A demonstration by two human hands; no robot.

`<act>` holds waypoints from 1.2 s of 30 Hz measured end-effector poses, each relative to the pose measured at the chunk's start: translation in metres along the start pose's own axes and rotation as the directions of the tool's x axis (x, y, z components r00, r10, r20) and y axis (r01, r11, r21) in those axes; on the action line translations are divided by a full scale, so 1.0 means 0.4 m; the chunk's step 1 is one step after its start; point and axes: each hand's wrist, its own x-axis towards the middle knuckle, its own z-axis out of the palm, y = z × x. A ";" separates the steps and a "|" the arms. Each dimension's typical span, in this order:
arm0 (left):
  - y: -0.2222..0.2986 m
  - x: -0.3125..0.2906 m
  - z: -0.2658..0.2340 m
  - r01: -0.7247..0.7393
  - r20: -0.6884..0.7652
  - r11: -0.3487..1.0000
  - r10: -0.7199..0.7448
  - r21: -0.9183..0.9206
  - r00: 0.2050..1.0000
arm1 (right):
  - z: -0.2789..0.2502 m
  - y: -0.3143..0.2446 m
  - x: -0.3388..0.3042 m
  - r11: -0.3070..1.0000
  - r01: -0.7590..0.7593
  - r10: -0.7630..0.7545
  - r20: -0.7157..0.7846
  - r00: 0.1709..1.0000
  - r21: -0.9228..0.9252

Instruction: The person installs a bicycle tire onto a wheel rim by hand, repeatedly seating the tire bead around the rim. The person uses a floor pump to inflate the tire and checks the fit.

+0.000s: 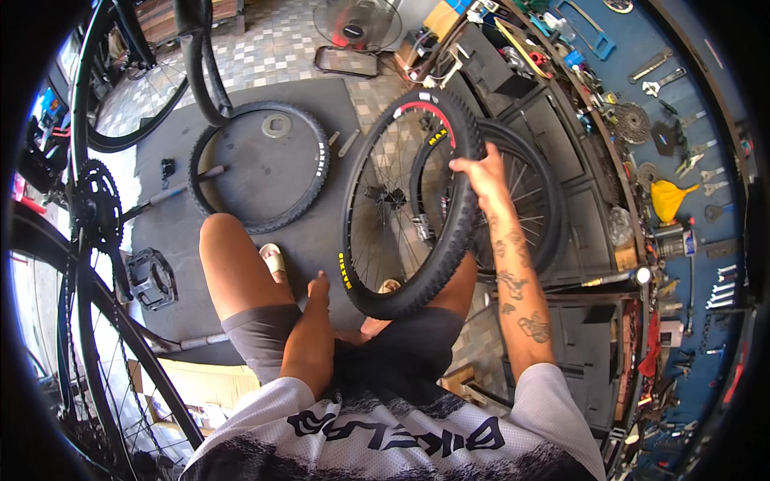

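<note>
A bicycle wheel (350, 184) with a black knobby tyre stands tilted in front of my right thigh. My right hand (484, 178) grips its tyre at the upper right, thumb over the inner side and fingers behind the tread. A red arc (413, 105) runs along the rim near the top, and yellow lettering marks the sidewall. Thin spokes meet at a dark hub (391, 198). Low between my knees, my left hand (319, 287) is apart from the wheel. It is seen end-on, so its finger position is unclear.
A loose tyre (322, 172) lies on the dark mat (313, 96), circling a metal disc (277, 125). Another wheel (553, 200) leans behind the held one, by black drawers (553, 128). A bicycle crankset (98, 204) stands left. Tools hang on a blue board (634, 40) at right; a fan (353, 28) stands behind.
</note>
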 end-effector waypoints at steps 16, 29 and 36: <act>0.245 -0.234 0.044 -0.066 0.438 0.541 0.740 -0.838 0.511 | -0.629 -0.048 -0.313 0.901 0.143 -0.150 -0.014 0.989 0.410; 0.295 -0.282 0.032 -0.070 0.463 0.549 0.760 -0.833 0.455 | -0.655 -0.056 -0.329 0.914 0.210 -0.200 -0.066 0.978 0.346; 0.302 -0.278 0.027 -0.009 0.529 0.589 0.732 -0.808 0.429 | -0.655 -0.075 -0.335 0.916 0.263 -0.245 -0.097 0.965 0.302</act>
